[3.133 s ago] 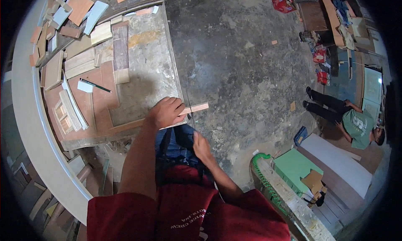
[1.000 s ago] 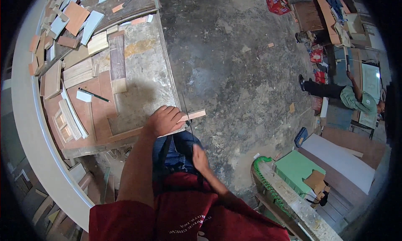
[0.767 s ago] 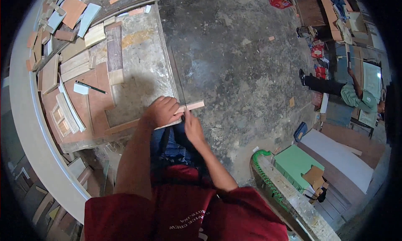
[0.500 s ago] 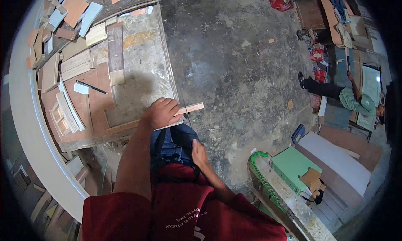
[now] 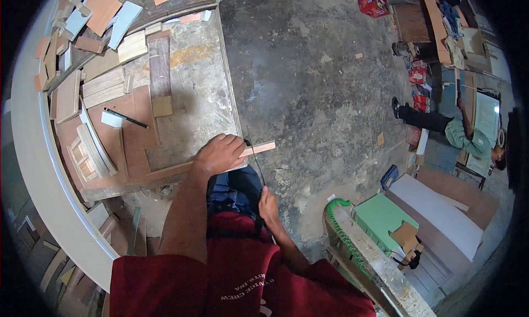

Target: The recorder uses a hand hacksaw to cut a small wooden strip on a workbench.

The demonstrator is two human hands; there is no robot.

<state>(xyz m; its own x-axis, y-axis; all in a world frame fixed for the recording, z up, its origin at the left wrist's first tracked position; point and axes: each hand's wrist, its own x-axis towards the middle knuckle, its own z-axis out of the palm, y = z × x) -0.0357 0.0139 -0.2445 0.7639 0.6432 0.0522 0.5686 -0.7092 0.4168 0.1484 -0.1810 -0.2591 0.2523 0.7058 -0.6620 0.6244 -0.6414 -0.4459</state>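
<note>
My left hand [image 5: 221, 153] presses down at the near right corner of the worktable [image 5: 206, 105], its fingers closed over a narrow wooden strip [image 5: 265, 147]. The strip's pale end sticks out past the table edge, over the floor. Below it, my right hand [image 5: 269, 209] is closed at the lower end of a thin dark saw [image 5: 258, 172], seen almost edge-on. The saw's blade runs up across the strip, just right of my left fingers. My right fist hides the handle, and the teeth are too fine to make out.
A pencil [image 5: 127, 118], a slatted wooden piece [image 5: 87, 158] and several boards lie on the table, with offcuts [image 5: 103, 11] heaped far left. A green coiled hose [image 5: 343, 229] hangs by a beam at right. Another person [image 5: 468, 135] works far right.
My right hand has come slightly up toward the strip with the saw. My left hand stays on the strip. The whole view has shifted a little.
</note>
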